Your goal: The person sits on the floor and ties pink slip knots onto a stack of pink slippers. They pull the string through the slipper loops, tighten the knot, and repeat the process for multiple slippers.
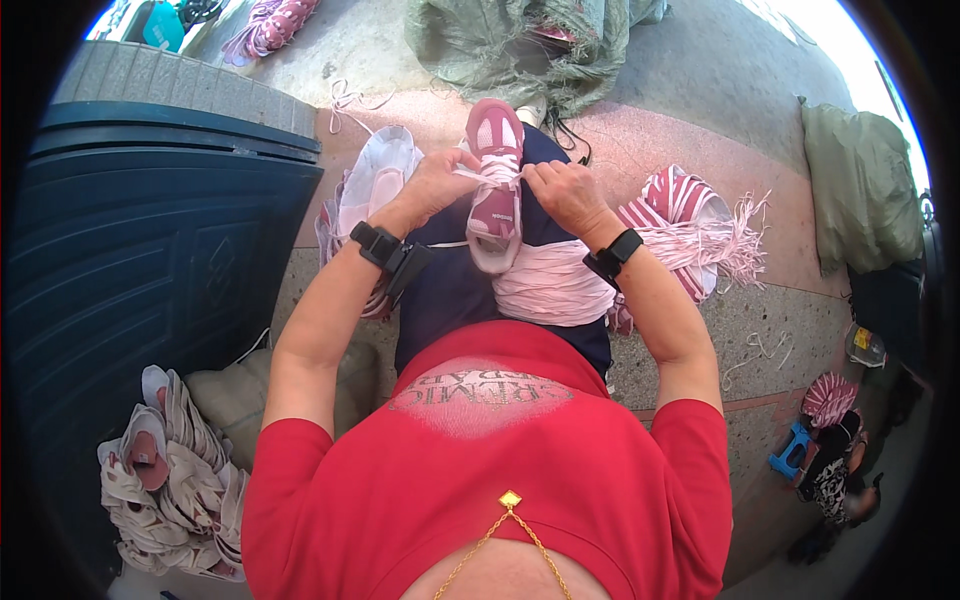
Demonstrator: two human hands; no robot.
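Observation:
A pink and white sneaker rests on my lap, its toe pointing away from me. Pale pink shoelace runs across its tongue. My left hand pinches one lace end at the shoe's left side. On the opposite side, my right hand has its fingers closed on the other end. Both laces look drawn outward from the shoe. Beneath my right forearm, a thick bundle of pale pink laces lies across my thigh, its loose ends fanning out to the right.
Striped pink shoe parts lie right of my legs, and a pale shoe upper sits at left. Large sacks stand at right and ahead. A dark blue door borders the left, above piled white shoe uppers. Another person is at lower right.

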